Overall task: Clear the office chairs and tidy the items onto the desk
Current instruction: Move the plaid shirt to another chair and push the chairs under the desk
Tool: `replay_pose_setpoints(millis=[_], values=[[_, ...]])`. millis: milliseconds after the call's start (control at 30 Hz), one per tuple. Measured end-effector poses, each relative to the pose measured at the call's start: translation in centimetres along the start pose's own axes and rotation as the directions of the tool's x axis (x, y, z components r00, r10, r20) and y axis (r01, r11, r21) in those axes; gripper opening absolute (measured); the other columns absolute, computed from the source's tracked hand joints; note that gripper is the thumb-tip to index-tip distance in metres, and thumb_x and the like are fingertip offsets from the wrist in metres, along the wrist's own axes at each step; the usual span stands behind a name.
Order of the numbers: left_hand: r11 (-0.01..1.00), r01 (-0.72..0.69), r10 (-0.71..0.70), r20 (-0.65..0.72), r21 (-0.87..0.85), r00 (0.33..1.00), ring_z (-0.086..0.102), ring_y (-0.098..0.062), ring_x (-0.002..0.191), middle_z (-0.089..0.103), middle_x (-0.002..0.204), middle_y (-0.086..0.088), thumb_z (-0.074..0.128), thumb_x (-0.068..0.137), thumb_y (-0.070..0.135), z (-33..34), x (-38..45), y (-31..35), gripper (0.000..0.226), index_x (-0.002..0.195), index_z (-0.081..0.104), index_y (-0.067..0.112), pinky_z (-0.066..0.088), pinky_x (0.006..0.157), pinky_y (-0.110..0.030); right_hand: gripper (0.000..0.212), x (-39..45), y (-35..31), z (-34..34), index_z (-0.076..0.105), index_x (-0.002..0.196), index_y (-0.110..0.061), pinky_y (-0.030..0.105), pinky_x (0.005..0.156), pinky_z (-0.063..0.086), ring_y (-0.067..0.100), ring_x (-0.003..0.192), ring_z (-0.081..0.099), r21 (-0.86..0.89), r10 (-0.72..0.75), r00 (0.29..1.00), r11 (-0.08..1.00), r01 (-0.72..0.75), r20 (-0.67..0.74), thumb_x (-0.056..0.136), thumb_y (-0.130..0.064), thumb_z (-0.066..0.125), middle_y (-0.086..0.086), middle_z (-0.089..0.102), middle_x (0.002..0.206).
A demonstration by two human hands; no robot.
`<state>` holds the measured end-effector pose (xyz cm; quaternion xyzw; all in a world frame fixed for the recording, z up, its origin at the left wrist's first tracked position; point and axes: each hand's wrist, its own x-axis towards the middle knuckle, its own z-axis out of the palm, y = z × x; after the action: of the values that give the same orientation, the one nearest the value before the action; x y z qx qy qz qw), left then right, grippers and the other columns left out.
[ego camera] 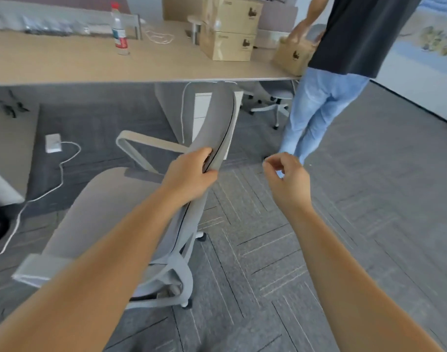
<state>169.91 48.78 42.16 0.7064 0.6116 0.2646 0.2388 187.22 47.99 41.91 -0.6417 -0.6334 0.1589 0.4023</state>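
Observation:
A grey office chair [110, 207] stands in front of me with a bare seat. My left hand [192, 171] grips the top edge of its backrest [217, 123]. To the right of the backrest my right hand [286, 174] hovers in the air, fingers curled loosely and holding nothing. The light wooden desk [65, 62] runs across the top of the view. On it stand a clear plastic bottle [119, 31] with a red cap, a white cable [159, 36] and two stacked cardboard boxes [230, 29].
Another person [344, 59] in a dark shirt and blue jeans stands at the desk's right end, handling a cardboard box [293, 55]. A second grey chair [275, 97] sits under the desk. A white power strip [52, 143] and its cord lie on the carpet at left.

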Motion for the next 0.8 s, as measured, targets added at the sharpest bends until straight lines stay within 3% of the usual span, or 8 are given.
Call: replay_pose_setpoints(millis=[100,167,233,333,433,567,700,800], values=[[1.000,0.008,-0.008,-0.007,0.023,1.000,0.058,-0.029,0.090,0.064,0.098,-0.013,0.049,0.087,0.018,-0.6,-1.6,-0.2,0.030,0.116,0.052,0.012,0.041,0.070,-0.033,0.013,-0.4,0.4,0.6,0.062,0.092,-0.005,0.024,0.079,0.039,0.012,0.090,0.050,0.038,-0.037,0.997,0.999,0.034,0.074,0.088,-0.012,0.052,-0.003,0.056,0.089],[0.999,0.035,-0.035,0.008,0.021,0.999,0.055,-0.022,0.088,0.062,0.101,-0.009,0.049,0.089,0.018,-1.3,-2.8,-0.6,0.031,0.119,0.050,0.016,0.037,0.062,-0.024,0.013,-1.0,0.5,1.2,0.062,0.094,-0.005,0.021,0.077,0.037,0.011,0.089,0.049,0.045,-0.063,0.992,0.997,0.059,0.106,0.087,-0.012,0.052,-0.003,0.055,0.090],[0.999,0.050,-0.050,0.019,-0.007,0.999,0.055,-0.021,0.090,0.063,0.106,-0.007,0.050,0.088,0.018,-2.2,-4.2,-1.6,0.032,0.120,0.051,0.022,0.038,0.065,-0.019,0.015,-1.5,0.3,1.8,0.061,0.097,-0.004,0.015,0.075,0.033,0.011,0.089,0.048,0.050,-0.097,0.989,0.994,0.092,0.113,0.087,-0.011,0.053,-0.002,0.054,0.092],[0.996,0.080,-0.079,-0.007,0.042,0.997,0.058,-0.021,0.096,0.064,0.109,0.000,0.051,0.087,0.023,-3.5,-6.6,-3.2,0.030,0.116,0.051,0.030,0.047,0.081,-0.037,0.020,-2.5,-0.6,2.5,0.060,0.103,-0.001,0.018,0.077,0.033,0.013,0.092,0.048,0.058,-0.133,0.985,0.990,0.127,0.114,0.087,-0.011,0.053,0.004,0.056,0.098],[0.990,0.122,-0.118,-0.052,0.072,0.992,0.053,-0.020,0.096,0.062,0.115,-0.004,0.049,0.088,0.010,-4.8,-8.9,-4.3,0.033,0.121,0.052,0.017,0.035,0.078,-0.026,0.024,-3.6,-1.6,3.0,0.058,0.108,-0.002,0.023,0.082,0.036,0.022,0.101,0.052,0.049,-0.190,0.972,0.982,0.185,0.138,0.087,-0.012,0.055,0.011,0.057,0.109],[0.967,0.154,-0.102,-0.244,0.204,0.964,0.048,-0.029,0.117,0.056,0.128,-0.009,0.052,0.082,0.008,-5.9,-11.2,-4.7,0.044,0.125,0.048,0.015,0.039,0.095,-0.036,0.034,-4.3,-2.9,3.1,0.054,0.116,-0.003,0.027,0.093,0.033,0.026,0.116,0.046,0.027,-0.276,0.952,0.961,0.275,0.134,0.084,-0.016,0.059,0.013,0.052,0.124],[0.916,0.286,-0.181,-0.345,0.281,0.921,0.032,-0.029,0.133,0.043,0.141,-0.008,0.057,0.084,0.031,-5.3,-11.6,-3.3,0.060,0.137,0.033,0.019,0.020,0.112,-0.045,0.053,-3.6,-4.0,2.7,0.044,0.129,-0.009,0.039,0.106,0.026,0.028,0.128,0.034,-0.049,-0.337,0.920,0.934,0.353,0.201,0.082,-0.024,0.063,0.010,0.042,0.137],[0.870,0.391,-0.272,-0.370,0.299,0.888,0.021,-0.027,0.138,0.039,0.144,-0.004,0.051,0.085,0.043,-4.7,-10.7,-2.7,0.061,0.139,0.029,0.024,0.003,0.114,-0.057,0.063,-2.4,-4.1,3.0,0.034,0.137,-0.018,0.042,0.112,0.016,0.026,0.137,0.022,-0.120,-0.319,0.904,0.924,0.363,0.283,0.082,-0.033,0.061,0.005,0.031,0.148]])
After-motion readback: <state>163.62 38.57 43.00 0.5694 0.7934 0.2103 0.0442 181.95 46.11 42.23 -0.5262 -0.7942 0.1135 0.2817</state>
